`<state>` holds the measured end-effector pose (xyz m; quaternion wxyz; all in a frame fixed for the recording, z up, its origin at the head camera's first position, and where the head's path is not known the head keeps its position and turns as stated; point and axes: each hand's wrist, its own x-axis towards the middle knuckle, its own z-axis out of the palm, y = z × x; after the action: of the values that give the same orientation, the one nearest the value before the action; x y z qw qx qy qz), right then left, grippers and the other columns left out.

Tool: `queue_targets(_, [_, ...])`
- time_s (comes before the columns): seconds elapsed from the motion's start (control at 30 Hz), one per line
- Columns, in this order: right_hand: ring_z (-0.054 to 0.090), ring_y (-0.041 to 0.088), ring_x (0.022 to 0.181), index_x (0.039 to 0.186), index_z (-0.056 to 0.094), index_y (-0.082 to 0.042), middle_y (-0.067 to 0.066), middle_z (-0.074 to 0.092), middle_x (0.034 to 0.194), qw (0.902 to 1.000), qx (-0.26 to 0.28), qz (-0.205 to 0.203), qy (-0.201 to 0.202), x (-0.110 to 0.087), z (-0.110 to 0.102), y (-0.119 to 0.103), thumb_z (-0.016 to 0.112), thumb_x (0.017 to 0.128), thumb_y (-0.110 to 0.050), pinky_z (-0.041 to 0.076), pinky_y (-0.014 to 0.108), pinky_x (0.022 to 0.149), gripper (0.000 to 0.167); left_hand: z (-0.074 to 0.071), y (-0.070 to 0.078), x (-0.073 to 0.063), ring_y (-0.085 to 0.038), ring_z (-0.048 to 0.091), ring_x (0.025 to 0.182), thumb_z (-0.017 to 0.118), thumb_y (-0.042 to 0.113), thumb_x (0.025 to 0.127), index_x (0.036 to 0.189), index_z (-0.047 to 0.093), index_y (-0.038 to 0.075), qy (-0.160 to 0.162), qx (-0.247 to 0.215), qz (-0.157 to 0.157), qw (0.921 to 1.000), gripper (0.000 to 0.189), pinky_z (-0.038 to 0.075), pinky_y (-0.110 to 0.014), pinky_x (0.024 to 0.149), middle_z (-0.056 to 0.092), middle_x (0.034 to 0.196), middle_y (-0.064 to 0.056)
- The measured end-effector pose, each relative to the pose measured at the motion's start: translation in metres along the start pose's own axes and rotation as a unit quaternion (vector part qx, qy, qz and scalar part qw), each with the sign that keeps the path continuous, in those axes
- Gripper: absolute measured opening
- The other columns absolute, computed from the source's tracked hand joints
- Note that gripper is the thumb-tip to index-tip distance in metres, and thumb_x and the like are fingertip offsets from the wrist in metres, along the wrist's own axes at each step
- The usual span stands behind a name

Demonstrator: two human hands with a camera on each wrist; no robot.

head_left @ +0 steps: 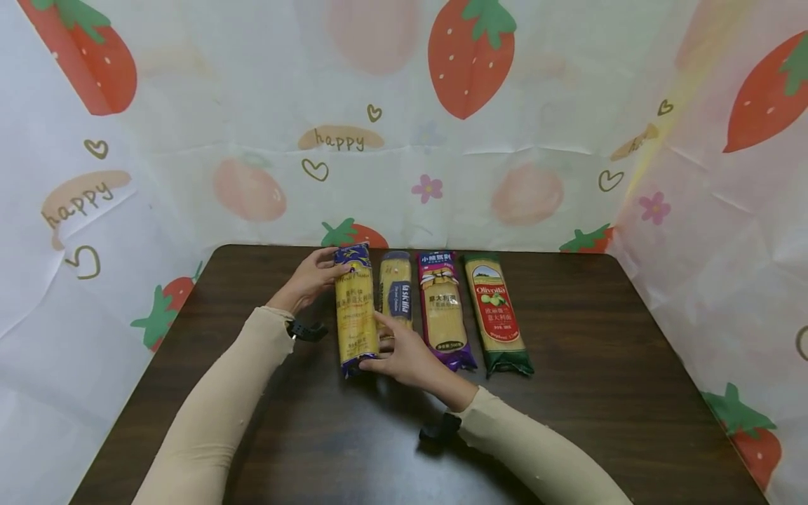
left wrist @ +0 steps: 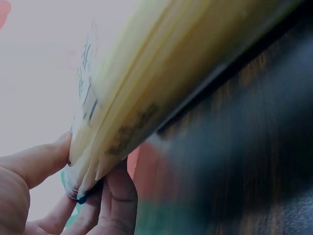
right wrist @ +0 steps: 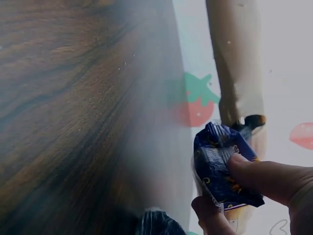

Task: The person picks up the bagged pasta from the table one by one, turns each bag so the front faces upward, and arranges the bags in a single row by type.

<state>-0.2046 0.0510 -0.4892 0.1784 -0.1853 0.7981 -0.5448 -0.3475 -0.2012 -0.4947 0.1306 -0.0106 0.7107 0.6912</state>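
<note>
A yellow spaghetti pack [head_left: 355, 308] with dark blue ends is held between both hands, leftmost of the packs. My left hand [head_left: 311, 277] grips its far end, thumb on one side and fingers on the other, as the left wrist view shows with the pack's clear side [left wrist: 132, 83] slanting upward. With thumb and fingers, my right hand [head_left: 410, 354] pinches the near end; in the right wrist view the thumb presses on the crinkled blue wrapper [right wrist: 217, 166]. Just right of it lies a blue-labelled spaghetti pack [head_left: 396, 291], partly covered by the right hand.
Farther right on the dark wooden table [head_left: 587, 393] lie a purple-ended spaghetti pack [head_left: 445, 315] and a green-ended one with a red label [head_left: 499, 315]. A strawberry-printed sheet [head_left: 391, 84] walls in the table's back and sides.
</note>
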Motion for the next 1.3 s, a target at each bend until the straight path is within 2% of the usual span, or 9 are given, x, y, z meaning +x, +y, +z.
queue_targets(0.27, [0.068, 0.036, 0.123, 0.169, 0.029, -0.004, 0.020, 0.057, 0.140, 0.9992, -0.037, 0.006, 0.013, 0.015, 0.011, -0.003, 0.089, 0.091, -0.010, 0.061, 0.043, 0.098, 0.099, -0.001, 0.002, 0.005, -0.045, 0.047, 0.144, 0.068, 0.014, 0.108, 0.171, 0.023, 0.008, 0.019, 0.021, -0.004, 0.9996, 0.077, 0.041, -0.056, 0.120, 0.035, 0.167, -0.030])
queue_targets(0.37, [0.069, 0.037, 0.122, 0.170, 0.027, -0.003, 0.022, 0.059, 0.141, 0.9988, -0.045, 0.016, 0.011, 0.021, 0.016, -0.002, 0.089, 0.091, -0.009, 0.061, 0.042, 0.096, 0.100, -0.001, 0.003, 0.006, -0.045, 0.047, 0.145, 0.066, 0.014, 0.108, 0.171, 0.025, 0.008, 0.024, 0.044, -0.005, 0.9987, 0.076, 0.041, -0.056, 0.120, 0.035, 0.167, -0.030])
queue_targets(0.6, [0.068, 0.035, 0.125, 0.171, 0.022, -0.002, 0.023, 0.056, 0.151, 0.9968, -0.072, 0.034, 0.001, 0.031, 0.027, -0.001, 0.086, 0.094, -0.011, 0.062, 0.038, 0.094, 0.101, -0.002, -0.002, 0.009, -0.045, 0.044, 0.150, 0.066, 0.017, 0.109, 0.172, 0.024, 0.008, 0.028, 0.091, -0.012, 0.9954, 0.076, 0.041, -0.056, 0.122, 0.032, 0.169, -0.030])
queue_targets(0.8, [0.068, 0.031, 0.125, 0.170, 0.021, 0.000, 0.022, 0.054, 0.156, 0.9927, -0.117, 0.028, 0.001, 0.038, 0.031, 0.003, 0.085, 0.095, -0.015, 0.061, 0.034, 0.095, 0.099, -0.004, -0.007, 0.014, -0.045, 0.042, 0.151, 0.064, 0.011, 0.110, 0.172, 0.019, 0.006, 0.026, 0.101, -0.013, 0.9945, 0.077, 0.040, -0.057, 0.122, 0.032, 0.170, -0.029])
queue_targets(1.07, [0.065, 0.035, 0.130, 0.170, 0.023, 0.001, 0.023, 0.052, 0.157, 0.9919, -0.121, 0.037, -0.010, 0.040, 0.034, -0.001, 0.082, 0.099, -0.017, 0.061, 0.036, 0.098, 0.094, -0.004, -0.006, 0.008, -0.047, 0.037, 0.154, 0.063, 0.011, 0.109, 0.171, 0.020, 0.003, 0.009, 0.128, -0.011, 0.9917, 0.076, 0.038, -0.058, 0.123, 0.025, 0.173, -0.028])
queue_targets(1.3, [0.067, 0.033, 0.128, 0.169, 0.021, 0.004, 0.024, 0.054, 0.154, 0.9890, -0.143, 0.032, -0.018, 0.040, 0.033, -0.002, 0.082, 0.099, -0.019, 0.061, 0.033, 0.097, 0.096, -0.002, -0.007, 0.005, -0.047, 0.040, 0.151, 0.062, 0.013, 0.110, 0.170, 0.024, 0.001, 0.008, 0.166, -0.004, 0.9862, 0.072, 0.039, -0.059, 0.122, 0.029, 0.171, -0.030])
